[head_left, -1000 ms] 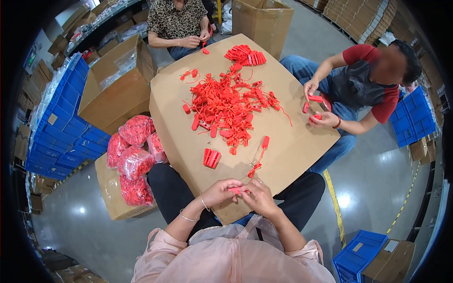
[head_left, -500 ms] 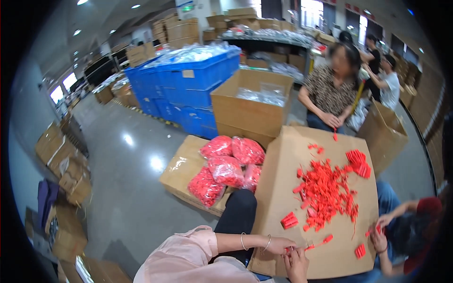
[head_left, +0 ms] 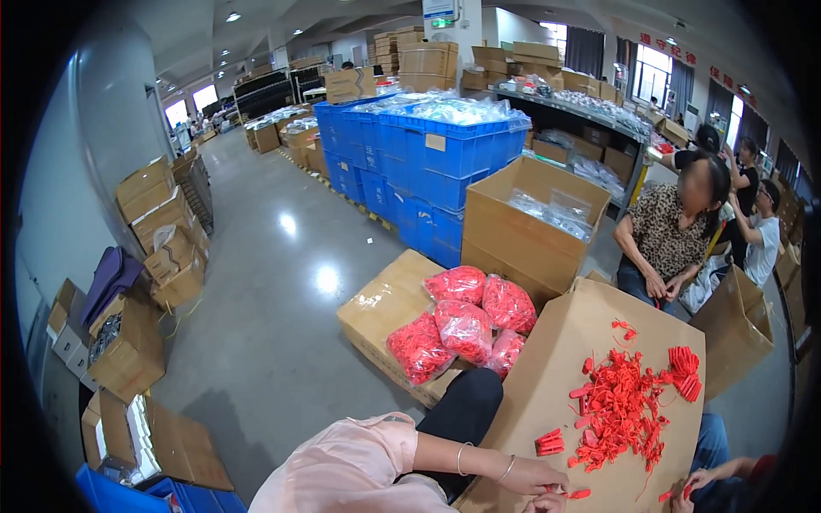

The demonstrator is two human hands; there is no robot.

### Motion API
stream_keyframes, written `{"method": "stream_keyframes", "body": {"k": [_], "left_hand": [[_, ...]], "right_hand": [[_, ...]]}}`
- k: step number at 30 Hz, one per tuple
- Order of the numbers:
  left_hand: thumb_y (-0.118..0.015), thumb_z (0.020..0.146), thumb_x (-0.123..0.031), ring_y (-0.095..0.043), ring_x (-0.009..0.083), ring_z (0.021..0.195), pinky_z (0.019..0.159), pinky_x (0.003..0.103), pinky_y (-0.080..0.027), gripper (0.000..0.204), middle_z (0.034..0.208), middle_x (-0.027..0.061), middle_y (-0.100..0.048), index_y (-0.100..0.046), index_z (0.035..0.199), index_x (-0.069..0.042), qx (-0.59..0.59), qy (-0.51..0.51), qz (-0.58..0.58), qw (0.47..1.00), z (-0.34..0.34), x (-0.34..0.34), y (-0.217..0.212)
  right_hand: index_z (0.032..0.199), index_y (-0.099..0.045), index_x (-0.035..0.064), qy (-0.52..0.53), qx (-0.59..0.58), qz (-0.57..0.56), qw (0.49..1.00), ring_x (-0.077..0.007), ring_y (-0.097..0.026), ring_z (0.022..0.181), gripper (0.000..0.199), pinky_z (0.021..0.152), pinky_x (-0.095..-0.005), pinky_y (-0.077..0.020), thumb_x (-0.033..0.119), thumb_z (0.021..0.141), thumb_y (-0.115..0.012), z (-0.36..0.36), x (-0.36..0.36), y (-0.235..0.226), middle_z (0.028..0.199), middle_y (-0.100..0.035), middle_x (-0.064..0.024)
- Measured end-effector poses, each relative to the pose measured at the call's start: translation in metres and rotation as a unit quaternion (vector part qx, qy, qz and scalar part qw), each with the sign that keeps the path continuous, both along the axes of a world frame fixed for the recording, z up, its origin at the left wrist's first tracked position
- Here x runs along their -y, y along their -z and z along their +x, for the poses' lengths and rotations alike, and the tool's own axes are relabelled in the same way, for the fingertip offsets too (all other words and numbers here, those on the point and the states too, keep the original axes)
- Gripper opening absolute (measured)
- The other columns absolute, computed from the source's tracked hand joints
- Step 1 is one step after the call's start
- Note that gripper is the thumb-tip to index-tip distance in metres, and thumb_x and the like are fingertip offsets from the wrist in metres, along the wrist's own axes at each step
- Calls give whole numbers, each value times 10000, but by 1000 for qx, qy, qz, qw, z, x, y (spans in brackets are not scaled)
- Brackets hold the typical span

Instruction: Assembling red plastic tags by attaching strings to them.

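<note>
My left hand [head_left: 534,474] pinches a small red plastic tag [head_left: 578,493] on the cardboard sheet [head_left: 599,342]. My right hand [head_left: 547,504] sits at the frame's edge; I cannot tell its grip. A red tag pile [head_left: 620,406] lies nearby.

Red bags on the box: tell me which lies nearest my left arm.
The front-left bag; the other three lie farther back or right, away from the left arm.

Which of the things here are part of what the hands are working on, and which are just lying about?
In the job:
- left hand and right hand, on a small red piece
- loose red pieces pile
- cardboard work surface
- bundled red stack

Lying about:
- bags of red parts
- open carton
- blue crates
</note>
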State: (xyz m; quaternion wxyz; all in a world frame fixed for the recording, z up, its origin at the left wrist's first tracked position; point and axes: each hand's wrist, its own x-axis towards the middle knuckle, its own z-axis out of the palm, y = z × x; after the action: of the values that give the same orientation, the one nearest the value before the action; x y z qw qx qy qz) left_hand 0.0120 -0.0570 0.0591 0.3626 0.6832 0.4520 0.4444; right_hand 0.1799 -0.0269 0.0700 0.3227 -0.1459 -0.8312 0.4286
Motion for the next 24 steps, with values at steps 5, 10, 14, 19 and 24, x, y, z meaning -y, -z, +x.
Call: {"method": "stream_keyframes", "body": {"k": [5,10,14,19,24], "left_hand": [[-538,839,-143,-523,98,759,627,248,-439,266,812,43,-557,-474,1071,-32,203,-64,-55,976,8,-9,7],[-502,892,-221,-464,39,688,627,186,-411,225,721,-15,-508,-519,961,-7,305,-49,-134,941,21,-18,30],[-444,917,-293,-462,29,683,629,188,-413,293,678,-10,-501,-500,893,-6,260,-88,-37,961,32,-19,48],[-382,928,-347,-521,87,491,480,224,-455,348,600,37,-504,-496,836,-30,301,-5,-295,907,14,8,-6],[-515,864,-233,-553,114,480,443,231,-460,225,597,46,-553,-531,773,-29,386,11,-315,867,8,9,41]], "right_hand": [[782,-442,59,31,-117,-240,963,-136,-467,652,106,604,-256,-408,41,804,-545,-9,5,-19,800,-466,-60],[761,-435,84,65,-152,-352,921,-97,-397,521,119,459,-219,-373,104,825,-533,-14,-10,-16,792,-486,-62],[795,-462,74,109,-158,-471,861,-123,-439,585,93,517,-245,-407,104,804,-549,-20,-7,-32,768,-489,-44],[812,-494,50,67,-143,-479,864,-119,-471,605,121,563,-219,-413,161,827,-538,-3,-27,-14,710,-509,-34],[863,-541,34,156,-139,-538,816,-72,-481,607,167,538,-174,-401,199,857,-513,7,-43,-2,730,-561,-32]]}}
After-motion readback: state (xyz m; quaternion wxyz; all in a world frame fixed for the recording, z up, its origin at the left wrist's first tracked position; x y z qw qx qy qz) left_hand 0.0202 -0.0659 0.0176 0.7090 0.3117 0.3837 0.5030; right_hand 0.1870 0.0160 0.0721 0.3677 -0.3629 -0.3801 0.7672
